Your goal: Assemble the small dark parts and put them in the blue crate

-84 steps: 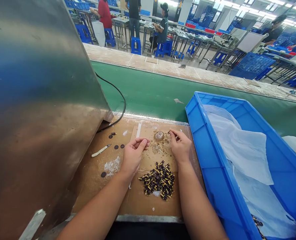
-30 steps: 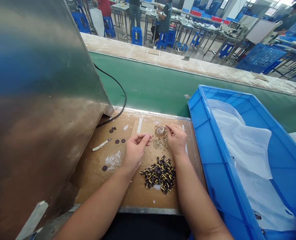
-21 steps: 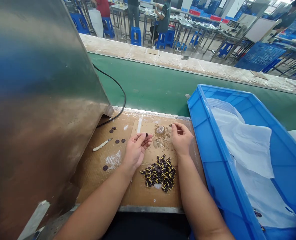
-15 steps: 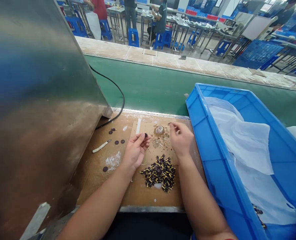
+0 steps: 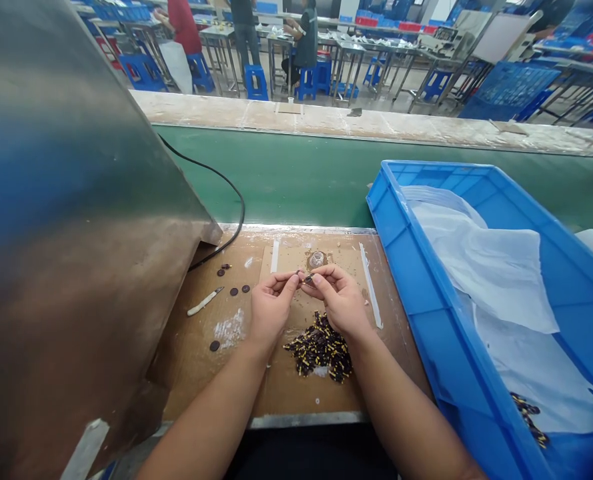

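Note:
My left hand (image 5: 271,307) pinches a small dark round disc (image 5: 299,273) between thumb and fingers. Close against it, my right hand (image 5: 345,305) is closed on a small black-and-yellow piece (image 5: 308,279). The two pieces meet or nearly touch between my fingertips; the fingers partly cover them. Below my hands lies a heap of small black-and-yellow pieces (image 5: 321,350) on the cardboard. Just beyond my fingers stands a small clear round cup (image 5: 317,259) on a stained patch. To the left lie several loose dark discs (image 5: 233,291) and a white-handled knife (image 5: 205,301).
A large blue crate (image 5: 406,267) with white cloth (image 5: 486,260) and more pieces (image 5: 529,417) stands at the right. A metal housing (image 5: 101,253) rises at the left, with a black cable (image 5: 236,190) beside it. Behind the cardboard is a green panel (image 5: 286,167). People work farther back.
My right hand has come left and down, bringing its piece to the disc in my left hand. The white strip on the cardboard's right now shows. The view has shifted slightly.

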{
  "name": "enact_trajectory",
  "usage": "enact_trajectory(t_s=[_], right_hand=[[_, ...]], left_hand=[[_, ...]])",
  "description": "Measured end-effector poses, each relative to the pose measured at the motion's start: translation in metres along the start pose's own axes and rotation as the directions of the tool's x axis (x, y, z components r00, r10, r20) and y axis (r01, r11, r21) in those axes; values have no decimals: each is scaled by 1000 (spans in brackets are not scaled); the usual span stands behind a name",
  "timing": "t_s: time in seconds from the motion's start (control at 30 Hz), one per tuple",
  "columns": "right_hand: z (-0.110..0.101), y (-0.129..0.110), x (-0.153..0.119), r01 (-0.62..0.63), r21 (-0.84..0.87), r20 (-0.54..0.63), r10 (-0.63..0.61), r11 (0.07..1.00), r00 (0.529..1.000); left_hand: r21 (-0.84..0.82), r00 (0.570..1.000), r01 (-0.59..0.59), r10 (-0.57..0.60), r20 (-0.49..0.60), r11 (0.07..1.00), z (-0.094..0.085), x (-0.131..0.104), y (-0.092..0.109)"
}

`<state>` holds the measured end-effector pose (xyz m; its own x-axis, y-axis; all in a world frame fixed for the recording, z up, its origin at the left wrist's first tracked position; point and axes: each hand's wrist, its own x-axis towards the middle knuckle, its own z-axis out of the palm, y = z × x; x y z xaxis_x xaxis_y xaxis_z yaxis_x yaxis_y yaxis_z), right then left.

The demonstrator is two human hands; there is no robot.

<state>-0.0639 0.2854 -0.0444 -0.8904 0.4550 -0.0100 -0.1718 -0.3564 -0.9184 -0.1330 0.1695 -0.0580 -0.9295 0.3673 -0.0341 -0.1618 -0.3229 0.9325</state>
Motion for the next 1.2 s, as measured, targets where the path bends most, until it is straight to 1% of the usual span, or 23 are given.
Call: enact_trajectory(t_s=[0.07,0.13,0.23,0.33,0.4,0.47,0.6,0.67,0.8,1.0,1.2], right_hand=[[0,1,1,-8,14,-1,8,1000,1000],[0,2,1,-6,19,-1,6,1000,1000],[-2,3,-1,36,-15,-40,-37,999,999],[-1,1,-2,124,-110,-99,-135,986,986],[1,-3,-3,169,-167,-92,-186,971,978],[4,-7,-4,188,-191,-58,-202,963,978],[8,-12,-8,203,-194,20,-203,960,979],[8,-10,-9,225,-213,36,-222,951,974],[6,-7,-10,251,-293,24,-255,922,967],[5,-11,-10,276,-425,37,-288,862,957],[4,-12,-10,286,-470,45,-301,835,953]], left_hand=[[54,1000,-28,27,9,998,-2,0,-1],[28,1000,-13,13,19,1000,-3,1,0],[-144,996,91,-89,22,985,-2,3,2],[-318,974,225,-222,45,921,-1,4,5],[-372,960,277,-274,61,886,0,5,6],[-402,953,295,-294,64,867,-1,5,6],[-414,955,293,-288,75,862,-3,5,5],[-400,959,281,-272,81,873,-3,5,6],[-374,967,253,-244,73,892,-3,4,7],[-330,974,224,-219,53,917,-1,4,9],[-318,980,200,-187,70,927,0,3,10]])
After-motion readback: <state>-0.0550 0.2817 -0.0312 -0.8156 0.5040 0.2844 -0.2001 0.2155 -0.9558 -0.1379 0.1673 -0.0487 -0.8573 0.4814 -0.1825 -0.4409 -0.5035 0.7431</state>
